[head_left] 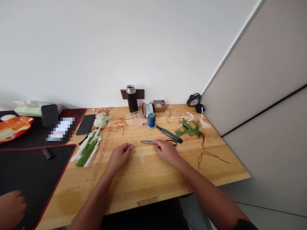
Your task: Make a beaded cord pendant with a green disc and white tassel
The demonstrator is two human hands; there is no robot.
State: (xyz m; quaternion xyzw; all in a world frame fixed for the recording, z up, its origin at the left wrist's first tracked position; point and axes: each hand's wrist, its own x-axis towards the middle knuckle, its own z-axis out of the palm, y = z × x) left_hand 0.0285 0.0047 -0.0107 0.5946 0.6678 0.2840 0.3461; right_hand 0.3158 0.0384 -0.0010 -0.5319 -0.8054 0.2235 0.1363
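Observation:
My left hand [120, 155] rests over the middle of the wooden table, its thumb and fingertips pressed together; whatever they hold, if anything, is too small to name. To the right, my right hand [166, 151] lies against the scissors [146, 141], its fingers bent over their middle. The blades point left and the black handle loops show beyond the hand. Behind them stands a spool of blue thread [151, 120], with a green cutter [169, 134] lying beside it. Whether the right fingers grip the scissors is hard to see.
Left are a green and white tassel [90, 148] and a phone [85, 124]. Behind stand a black bottle [132, 100] and a clear compartment box [136, 119]. Green tassels [190, 128] and red cord [211, 154] lie right. Another person's hand [13, 206] is at lower left.

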